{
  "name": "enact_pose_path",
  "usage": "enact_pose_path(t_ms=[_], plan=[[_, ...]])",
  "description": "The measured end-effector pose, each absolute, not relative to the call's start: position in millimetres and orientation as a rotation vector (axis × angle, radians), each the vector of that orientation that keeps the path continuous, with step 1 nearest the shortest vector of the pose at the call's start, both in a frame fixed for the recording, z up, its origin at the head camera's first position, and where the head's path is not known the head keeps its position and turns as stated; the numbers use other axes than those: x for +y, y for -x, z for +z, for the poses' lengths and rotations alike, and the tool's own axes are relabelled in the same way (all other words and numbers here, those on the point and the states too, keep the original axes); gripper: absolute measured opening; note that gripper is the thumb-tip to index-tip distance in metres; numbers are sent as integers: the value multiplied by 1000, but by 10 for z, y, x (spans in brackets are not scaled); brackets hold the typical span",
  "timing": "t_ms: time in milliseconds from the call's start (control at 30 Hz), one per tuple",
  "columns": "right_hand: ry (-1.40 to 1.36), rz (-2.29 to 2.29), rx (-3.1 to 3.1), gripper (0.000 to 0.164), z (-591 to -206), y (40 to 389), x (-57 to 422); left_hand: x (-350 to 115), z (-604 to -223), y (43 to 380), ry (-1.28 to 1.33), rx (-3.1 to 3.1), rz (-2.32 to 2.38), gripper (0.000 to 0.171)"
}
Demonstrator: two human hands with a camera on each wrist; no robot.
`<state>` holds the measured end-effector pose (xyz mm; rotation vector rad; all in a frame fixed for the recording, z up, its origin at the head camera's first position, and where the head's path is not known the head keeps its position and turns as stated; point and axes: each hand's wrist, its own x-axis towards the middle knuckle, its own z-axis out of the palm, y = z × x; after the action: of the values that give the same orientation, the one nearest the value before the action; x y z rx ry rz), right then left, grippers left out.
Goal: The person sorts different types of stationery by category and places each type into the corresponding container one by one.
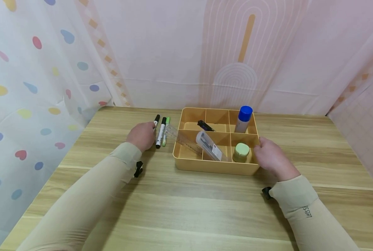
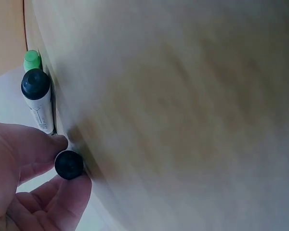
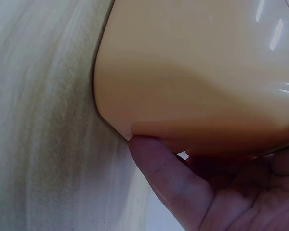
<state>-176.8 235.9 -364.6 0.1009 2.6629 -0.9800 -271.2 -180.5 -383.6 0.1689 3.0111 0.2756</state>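
At the left of the head view, my left hand (image 1: 141, 136) pinches a black-capped marker (image 1: 156, 119) between thumb and fingers. The left wrist view shows the black end (image 2: 69, 165) of that marker between the fingertips, close to the tabletop. Just right of it lie a white marker with black ends (image 1: 161, 133) and a slim green pen (image 1: 166, 131), side by side. My right hand (image 1: 272, 156) grips the right side of a yellow-orange compartment box (image 1: 217, 168). In the right wrist view one digit lies against the box's outer wall (image 3: 192, 72); the other fingertips are partly hidden.
In the box, a clear ruler (image 1: 186, 141) and a translucent case (image 1: 209, 145) lean across the front compartments. A black pen (image 1: 205, 126) lies behind them. A blue-capped bottle (image 1: 243, 118) and a green-lidded jar (image 1: 241, 152) stand on the right. A curtain (image 1: 161, 52) hangs behind the table.
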Motion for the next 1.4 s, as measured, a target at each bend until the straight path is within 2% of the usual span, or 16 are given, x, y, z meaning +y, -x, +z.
enact_pose_path(t_ms=[233, 633, 1200, 1400], plan=[[-68, -967, 2698, 53, -3644, 1762, 2356, -1838, -3829, 2687, -180, 3027, 300, 27], [-37, -951, 2732, 50, -3650, 1762, 2363, -1859, -3827, 2691, -175, 3022, 339, 30], [-56, -940, 2706, 52, -3666, 1782, 2377, -1855, -3678, 2721, -207, 3097, 501, 47], [-50, -955, 2713, 52, -3669, 1771, 2371, -1825, -3603, 2715, -288, 3147, 454, 46]])
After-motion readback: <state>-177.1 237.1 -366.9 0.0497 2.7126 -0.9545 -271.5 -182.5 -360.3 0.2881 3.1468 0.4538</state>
